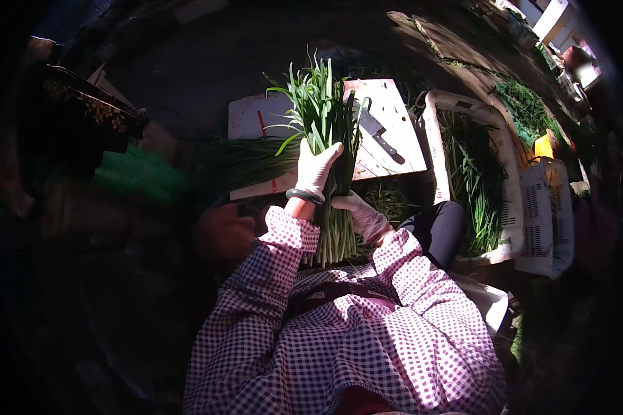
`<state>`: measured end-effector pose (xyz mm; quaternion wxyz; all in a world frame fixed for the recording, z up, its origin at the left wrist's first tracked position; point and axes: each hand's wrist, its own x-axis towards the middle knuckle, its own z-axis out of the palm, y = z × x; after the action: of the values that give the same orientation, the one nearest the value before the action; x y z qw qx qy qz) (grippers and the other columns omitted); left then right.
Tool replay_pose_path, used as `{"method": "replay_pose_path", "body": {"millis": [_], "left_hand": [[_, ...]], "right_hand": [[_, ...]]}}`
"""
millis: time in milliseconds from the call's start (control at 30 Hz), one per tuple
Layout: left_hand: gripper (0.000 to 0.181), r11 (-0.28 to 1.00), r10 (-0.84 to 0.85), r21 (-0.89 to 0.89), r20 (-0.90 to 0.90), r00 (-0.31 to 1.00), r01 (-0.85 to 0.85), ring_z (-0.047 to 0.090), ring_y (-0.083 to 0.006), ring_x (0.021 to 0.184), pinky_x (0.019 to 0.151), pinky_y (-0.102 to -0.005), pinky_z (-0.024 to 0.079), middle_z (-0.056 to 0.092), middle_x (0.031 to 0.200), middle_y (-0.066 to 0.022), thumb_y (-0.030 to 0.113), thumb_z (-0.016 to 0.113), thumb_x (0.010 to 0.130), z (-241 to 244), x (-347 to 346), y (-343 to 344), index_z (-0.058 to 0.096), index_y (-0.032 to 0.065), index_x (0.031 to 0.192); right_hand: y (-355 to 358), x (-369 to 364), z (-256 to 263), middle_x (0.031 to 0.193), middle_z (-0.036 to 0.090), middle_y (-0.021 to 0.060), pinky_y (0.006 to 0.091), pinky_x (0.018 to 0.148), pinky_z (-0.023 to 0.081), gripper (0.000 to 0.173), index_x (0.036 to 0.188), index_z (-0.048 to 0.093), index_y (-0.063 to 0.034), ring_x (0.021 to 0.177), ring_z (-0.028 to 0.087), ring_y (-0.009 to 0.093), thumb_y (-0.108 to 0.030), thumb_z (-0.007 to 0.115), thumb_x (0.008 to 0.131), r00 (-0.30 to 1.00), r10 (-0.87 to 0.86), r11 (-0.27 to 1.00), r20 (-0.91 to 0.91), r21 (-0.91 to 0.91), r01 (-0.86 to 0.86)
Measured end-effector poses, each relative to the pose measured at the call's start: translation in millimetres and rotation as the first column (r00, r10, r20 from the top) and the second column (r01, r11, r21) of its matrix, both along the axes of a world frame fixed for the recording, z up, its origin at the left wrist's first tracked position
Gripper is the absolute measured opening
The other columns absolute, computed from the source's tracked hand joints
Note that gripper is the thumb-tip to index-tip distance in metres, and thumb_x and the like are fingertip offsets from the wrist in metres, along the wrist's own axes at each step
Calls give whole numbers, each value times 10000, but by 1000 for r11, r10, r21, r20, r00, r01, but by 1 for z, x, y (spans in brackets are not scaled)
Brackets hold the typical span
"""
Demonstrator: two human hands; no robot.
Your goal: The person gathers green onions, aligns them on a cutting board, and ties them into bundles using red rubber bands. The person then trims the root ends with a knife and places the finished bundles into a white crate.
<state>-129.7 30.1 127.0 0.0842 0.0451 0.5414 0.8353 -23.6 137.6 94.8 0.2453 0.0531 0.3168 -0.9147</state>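
A thick bunch of long green leaves, apparently Chinese chives [336, 236], stands lengthwise before my chest, leaf tips away from me and pale cut stems towards me. My left hand [315, 168], in a thin white glove with a dark bangle at the wrist, is wrapped around its middle. Lower down, my gloved right hand [362, 213] holds the stems from the right side; its fingers are partly hidden behind them. Beyond the bunch, a kitchen knife [372, 127] with a broad blade and dark riveted handle lies on a white board [402, 137].
More long greens [254, 162] lie across the board's shaded left part, which bears red marks. To the right, a white plastic crate [434, 155] holds loose greens [477, 176]. Another perforated white crate [542, 223] stands beyond it. Further greens [524, 106] lie at the upper right.
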Motion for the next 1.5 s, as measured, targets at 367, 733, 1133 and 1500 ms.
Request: {"method": "replay_pose_path", "body": {"millis": [367,733,1133,1500], "left_hand": [[715,795,-604,150,283,745,588,491,-163,1217,1041,-334,389,526,1333,-65,350,700,881,-78,59,-35,371,55,1443],[685,919,-391,181,329,860,349,575,-160,1108,912,-333,518,578,1214,-49,17,786,751,-127,70,-5,450,73,1345],[290,864,-500,402,601,624,304,656,-192,932,854,-378,530,693,1007,-43,195,683,859,-135,78,-16,638,73,1118],[437,845,-526,385,475,706,370,600,-170,1063,932,-352,485,633,1171,-36,225,682,889,-141,88,2,539,107,1286]], "right_hand": [[50,-13,-59,1003,702,102,331,750,585,327,1129,648,13,830,693,190,-154,706,854,968,-218,972,126,120,203],[26,-26,-60,1123,668,80,296,848,527,408,1250,589,-18,965,648,158,-113,710,872,917,-386,812,103,510,285],[28,23,-82,1011,674,30,268,814,495,302,1161,647,-16,913,619,111,-197,657,919,949,-226,859,219,504,89],[30,34,-98,1048,646,81,297,773,532,593,1235,543,-18,904,629,162,42,784,696,964,-264,789,-7,573,221]]}}
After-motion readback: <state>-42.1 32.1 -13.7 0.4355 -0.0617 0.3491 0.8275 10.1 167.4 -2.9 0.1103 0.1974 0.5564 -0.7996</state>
